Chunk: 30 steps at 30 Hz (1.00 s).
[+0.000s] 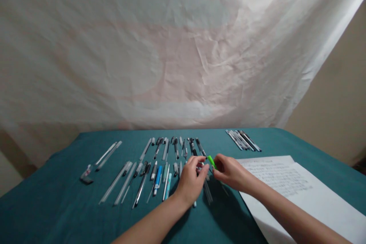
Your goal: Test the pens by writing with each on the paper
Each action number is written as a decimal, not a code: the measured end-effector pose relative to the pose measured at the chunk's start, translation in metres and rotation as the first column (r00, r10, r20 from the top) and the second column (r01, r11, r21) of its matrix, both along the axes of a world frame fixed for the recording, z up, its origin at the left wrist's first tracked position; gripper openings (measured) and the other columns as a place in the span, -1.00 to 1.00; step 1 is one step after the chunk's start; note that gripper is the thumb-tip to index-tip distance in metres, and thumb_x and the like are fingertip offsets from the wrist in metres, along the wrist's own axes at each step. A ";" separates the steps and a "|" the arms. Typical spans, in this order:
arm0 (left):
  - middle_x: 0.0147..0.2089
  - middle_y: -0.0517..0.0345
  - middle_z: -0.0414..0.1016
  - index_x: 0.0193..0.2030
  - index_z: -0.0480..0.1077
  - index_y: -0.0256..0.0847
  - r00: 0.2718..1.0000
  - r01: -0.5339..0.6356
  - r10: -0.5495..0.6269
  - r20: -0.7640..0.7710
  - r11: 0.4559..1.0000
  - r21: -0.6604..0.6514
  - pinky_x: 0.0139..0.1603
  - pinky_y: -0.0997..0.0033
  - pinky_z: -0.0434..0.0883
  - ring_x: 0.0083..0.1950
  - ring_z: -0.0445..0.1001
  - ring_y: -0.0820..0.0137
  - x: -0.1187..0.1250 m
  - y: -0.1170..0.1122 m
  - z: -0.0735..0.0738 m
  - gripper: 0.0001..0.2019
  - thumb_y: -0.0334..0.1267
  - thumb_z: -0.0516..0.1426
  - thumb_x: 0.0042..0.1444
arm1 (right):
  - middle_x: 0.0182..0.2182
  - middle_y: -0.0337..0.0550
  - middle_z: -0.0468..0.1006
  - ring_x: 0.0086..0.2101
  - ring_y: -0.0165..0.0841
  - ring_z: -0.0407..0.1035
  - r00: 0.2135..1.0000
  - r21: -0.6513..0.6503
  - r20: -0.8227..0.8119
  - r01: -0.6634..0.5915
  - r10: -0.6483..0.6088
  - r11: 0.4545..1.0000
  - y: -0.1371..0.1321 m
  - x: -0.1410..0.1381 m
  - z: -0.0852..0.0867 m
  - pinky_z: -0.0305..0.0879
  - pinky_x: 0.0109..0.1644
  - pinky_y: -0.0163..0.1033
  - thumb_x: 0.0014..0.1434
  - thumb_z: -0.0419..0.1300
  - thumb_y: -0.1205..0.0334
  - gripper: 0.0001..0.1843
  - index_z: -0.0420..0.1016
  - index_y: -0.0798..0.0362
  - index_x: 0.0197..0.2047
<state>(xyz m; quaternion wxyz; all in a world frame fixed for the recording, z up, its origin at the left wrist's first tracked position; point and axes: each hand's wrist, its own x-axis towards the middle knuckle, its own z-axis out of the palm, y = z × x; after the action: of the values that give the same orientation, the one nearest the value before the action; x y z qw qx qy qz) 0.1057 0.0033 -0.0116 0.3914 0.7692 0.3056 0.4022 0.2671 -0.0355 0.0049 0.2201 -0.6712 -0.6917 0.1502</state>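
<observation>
Near the middle of the table, my right hand (227,169) is closed, thumb and fingers pinching a bright green pen (211,161). Only a short length of the pen shows, its upper end tilted to the left. My left hand (192,177) is just left of it, fingers curled and thumb bent toward the index finger. A small pale bit shows between those fingertips, too blurred to name. Below the hands lie clear pen tubes (207,191) on the cloth. Beside my left hand are a light teal pen (168,186) and a blue pen (157,180).
Two rows of pens, caps and clear barrels stretch leftward, including a silver-black pen (140,190). Two clear tubes (109,155) and a small dark-ended item (86,176) lie far left. A pen bundle (243,140) is at back right; written-on paper (309,194) lies right. Behind hangs a pale sheet (183,45).
</observation>
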 end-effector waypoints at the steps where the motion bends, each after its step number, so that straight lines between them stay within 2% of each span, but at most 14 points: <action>1: -0.14 0.03 0.40 -0.09 0.35 -0.25 0.999 0.026 -0.023 0.041 0.998 -0.057 -0.19 0.40 0.37 -0.17 0.41 0.37 0.001 0.000 0.000 -0.76 -0.23 0.01 0.15 | -0.58 -0.25 0.36 -0.57 -0.48 0.18 0.998 0.035 -0.049 -0.031 0.032 0.999 -0.001 -0.004 0.003 -0.05 -0.52 -0.39 0.05 0.05 0.18 -0.86 0.24 0.07 -0.44; 5: -0.20 0.04 0.44 -0.19 0.39 -0.29 0.976 0.135 -0.094 0.198 0.970 -0.203 -0.17 0.41 0.37 -0.17 0.43 0.34 0.005 0.001 -0.001 -0.75 -0.16 0.04 0.12 | -0.59 -0.28 0.34 -0.58 -0.50 0.15 0.981 0.113 -0.169 -0.076 0.094 0.991 -0.007 -0.018 0.009 -0.02 -0.53 -0.41 0.04 0.08 0.18 -0.86 0.26 0.08 -0.45; 7: -0.24 0.06 0.46 -0.23 0.39 -0.30 0.965 0.124 -0.056 0.256 0.958 -0.258 -0.18 0.41 0.37 -0.18 0.44 0.33 0.006 0.002 0.000 -0.74 -0.13 0.06 0.10 | -0.58 -0.27 0.35 -0.57 -0.50 0.16 0.974 0.108 -0.197 -0.093 0.113 0.990 -0.007 -0.020 0.011 0.01 -0.53 -0.41 0.05 0.10 0.15 -0.83 0.31 0.09 -0.42; 10: -0.29 0.06 0.48 -0.26 0.38 -0.30 0.944 0.055 0.062 0.323 0.939 -0.341 -0.19 0.42 0.36 -0.22 0.45 0.35 0.006 0.006 0.003 -0.72 -0.09 0.07 0.09 | -0.57 -0.25 0.39 -0.57 -0.48 0.21 0.963 0.028 -0.234 -0.133 0.136 0.991 -0.005 -0.011 0.013 0.04 -0.52 -0.41 0.12 0.03 0.05 -0.72 0.37 0.10 -0.31; 12: -0.27 0.04 0.49 -0.25 0.37 -0.31 0.929 0.030 0.113 0.354 0.927 -0.374 -0.18 0.41 0.36 -0.23 0.45 0.36 0.005 0.007 0.004 -0.71 -0.08 0.07 0.09 | -0.58 -0.25 0.39 -0.58 -0.48 0.23 0.977 -0.019 -0.193 -0.094 0.088 0.995 -0.002 -0.003 0.010 0.04 -0.52 -0.40 0.16 -0.02 0.07 -0.72 0.37 0.10 -0.30; 14: -0.26 0.04 0.49 -0.21 0.36 -0.31 0.921 0.031 0.121 0.369 0.924 -0.380 -0.18 0.41 0.35 -0.24 0.46 0.37 0.005 0.007 0.004 -0.70 -0.08 0.06 0.09 | -0.55 -0.22 0.42 -0.55 -0.45 0.26 0.995 -0.039 -0.095 -0.041 0.037 0.998 0.000 0.003 0.003 0.05 -0.48 -0.39 0.14 0.00 0.13 -0.78 0.35 0.09 -0.32; 17: -0.27 0.05 0.49 -0.19 0.35 -0.31 0.925 0.028 0.110 0.363 0.934 -0.356 -0.16 0.40 0.35 -0.24 0.45 0.39 0.006 0.005 0.002 -0.71 -0.10 0.06 0.10 | -0.43 -0.15 0.45 -0.43 -0.39 0.30 0.997 -0.040 0.072 -0.012 0.015 0.999 0.001 0.004 -0.013 0.07 -0.39 -0.36 0.04 0.09 0.22 -0.87 0.31 0.09 -0.32; 20: -0.25 0.06 0.48 -0.16 0.36 -0.29 0.936 0.017 0.097 0.337 0.947 -0.320 -0.16 0.41 0.35 -0.22 0.45 0.38 0.005 0.002 0.001 -0.72 -0.12 0.05 0.12 | -0.36 -0.07 0.44 -0.37 -0.34 0.32 0.980 -0.061 0.200 0.005 0.008 0.998 -0.001 -0.002 -0.022 0.07 -0.34 -0.33 -0.01 0.07 0.31 -0.88 0.27 0.10 -0.32; 25: -0.18 0.07 0.48 -0.12 0.38 -0.23 0.969 -0.030 0.076 0.234 0.980 -0.195 -0.16 0.41 0.34 -0.19 0.44 0.37 0.002 -0.003 0.001 -0.73 -0.14 0.04 0.13 | -0.38 0.00 0.47 -0.35 -0.26 0.37 0.950 -0.143 0.312 0.039 0.007 0.989 -0.003 -0.007 -0.022 0.04 -0.36 -0.30 -0.03 0.00 0.44 -0.83 0.25 0.12 -0.29; 30: -0.21 0.08 0.43 -0.05 0.38 -0.21 0.986 -0.049 0.043 0.160 0.998 0.037 -0.11 0.41 0.30 -0.15 0.39 0.38 0.000 -0.010 0.001 -0.74 -0.22 0.02 0.16 | -0.35 0.09 0.50 -0.36 -0.21 0.40 0.910 -0.174 0.415 0.066 0.013 0.983 -0.009 -0.007 -0.024 0.01 -0.42 -0.29 -0.07 -0.01 0.52 -0.72 0.26 0.17 -0.23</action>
<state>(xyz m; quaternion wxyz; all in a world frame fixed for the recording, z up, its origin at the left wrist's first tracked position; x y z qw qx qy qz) 0.1061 -0.0062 -0.0104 0.3896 0.7352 0.2828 0.4772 0.2600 -0.0443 -0.0194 0.0075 -0.7146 -0.6965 0.0648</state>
